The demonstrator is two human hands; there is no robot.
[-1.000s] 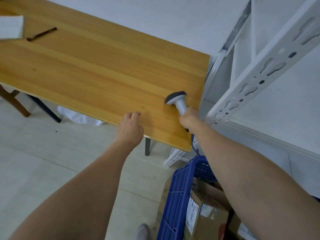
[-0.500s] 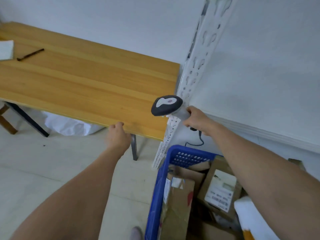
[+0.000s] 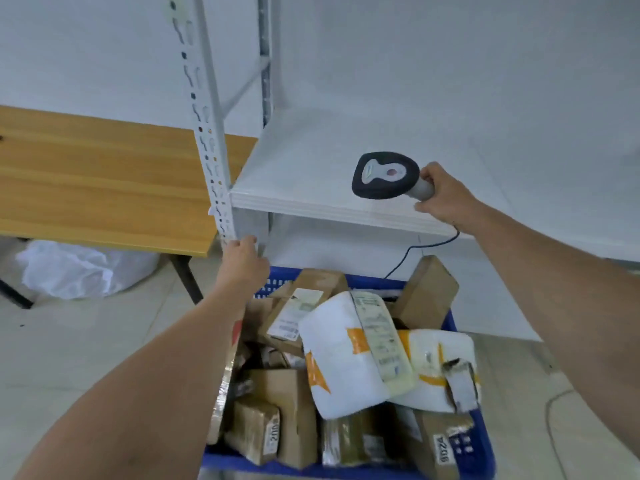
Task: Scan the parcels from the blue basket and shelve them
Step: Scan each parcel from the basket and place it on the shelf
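A blue basket (image 3: 481, 441) stands on the floor below me, filled with several parcels: brown cardboard boxes (image 3: 427, 294) and white plastic mailers (image 3: 346, 355) with labels. My right hand (image 3: 441, 195) grips the handle of a grey and black barcode scanner (image 3: 384, 174), held over the front of a white shelf board (image 3: 311, 161); its cable hangs down behind the basket. My left hand (image 3: 242, 261) hovers above the basket's far left corner, by the foot of the shelf's upright, fingers loosely curled and holding nothing.
The white metal shelving has a perforated upright (image 3: 207, 133) at its left front corner. A wooden table (image 3: 97, 181) stands left of it, with a white plastic bag (image 3: 79, 268) on the floor underneath. Pale floor tiles surround the basket.
My view swung right from the table to the shelf and basket. My right hand carried the scanner from the table's corner to over the shelf board. My left hand left the table edge.
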